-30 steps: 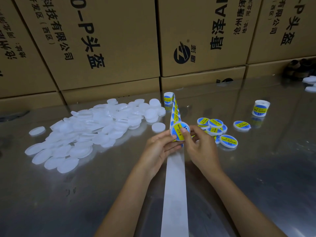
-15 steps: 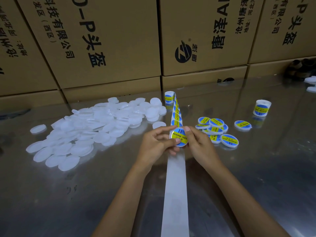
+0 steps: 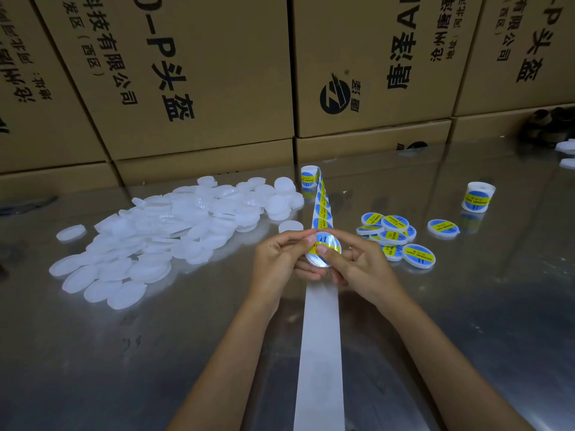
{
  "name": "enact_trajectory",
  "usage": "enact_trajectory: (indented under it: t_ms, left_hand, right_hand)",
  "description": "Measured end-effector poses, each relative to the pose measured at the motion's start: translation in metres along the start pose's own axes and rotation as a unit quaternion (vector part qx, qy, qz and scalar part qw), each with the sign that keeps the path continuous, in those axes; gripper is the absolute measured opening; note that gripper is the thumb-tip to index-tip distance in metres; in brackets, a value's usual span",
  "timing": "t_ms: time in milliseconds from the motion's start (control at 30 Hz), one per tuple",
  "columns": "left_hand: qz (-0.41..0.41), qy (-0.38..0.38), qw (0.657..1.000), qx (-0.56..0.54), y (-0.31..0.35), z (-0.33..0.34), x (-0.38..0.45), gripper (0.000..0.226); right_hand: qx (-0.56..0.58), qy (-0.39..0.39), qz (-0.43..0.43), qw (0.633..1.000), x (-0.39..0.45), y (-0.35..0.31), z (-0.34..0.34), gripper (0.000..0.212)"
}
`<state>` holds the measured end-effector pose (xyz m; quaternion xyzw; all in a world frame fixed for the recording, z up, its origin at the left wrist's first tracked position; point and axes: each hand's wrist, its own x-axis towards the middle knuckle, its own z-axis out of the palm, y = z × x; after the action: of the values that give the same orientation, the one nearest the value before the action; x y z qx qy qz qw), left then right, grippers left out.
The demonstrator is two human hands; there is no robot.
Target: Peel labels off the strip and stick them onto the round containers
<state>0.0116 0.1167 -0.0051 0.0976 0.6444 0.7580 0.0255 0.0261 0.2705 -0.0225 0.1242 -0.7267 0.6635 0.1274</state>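
Note:
A white round container (image 3: 323,251) with a blue and yellow label on its face is held above the table between both hands. My left hand (image 3: 280,259) grips its left edge, thumb on the label. My right hand (image 3: 357,262) holds the right side, its thumb pressing on the label. The label strip (image 3: 320,337) runs under my hands along the table, bare white backing toward me and blue-yellow labels beyond, up to a small roll (image 3: 309,177). A pile of plain white containers (image 3: 174,231) lies at the left. Several labelled containers (image 3: 395,236) lie at the right.
The table (image 3: 482,306) is shiny metal. Stacked cardboard boxes (image 3: 193,79) form a wall along its far edge. A second label roll (image 3: 477,197) stands at the right, and one labelled container (image 3: 443,228) lies alone near it. A few white pieces (image 3: 566,150) lie at the far right.
The container has tilted and turned between my fingers, and both thumbs have slid over the label. My hands have stayed over the strip.

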Motion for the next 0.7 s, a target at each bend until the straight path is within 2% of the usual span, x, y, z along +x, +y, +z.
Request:
enact_trajectory:
  t_ms: [200, 400, 567, 700]
  left_hand:
    - [0.019, -0.031, 0.998, 0.050, -0.002, -0.003, 0.003, 0.011]
    - [0.016, -0.084, 0.994, 0.072, -0.005, -0.002, 0.005, 0.038]
    - [0.019, -0.064, 0.997, 0.046, -0.003, 0.000, 0.004, 0.025]
    - [0.018, -0.051, 0.998, 0.041, -0.003, -0.001, 0.004, 0.016]
  right_hand:
    - [-0.014, 0.026, -0.020, 0.999, -0.001, 0.002, 0.002, 0.022]
    - [-0.029, 0.049, -0.023, 0.998, -0.002, 0.002, 0.004, 0.024]
    - [-0.016, 0.027, -0.017, 0.999, -0.002, -0.003, 0.005, 0.029]
    - [0.044, -0.014, 0.061, 0.997, -0.001, -0.007, 0.005, 0.035]
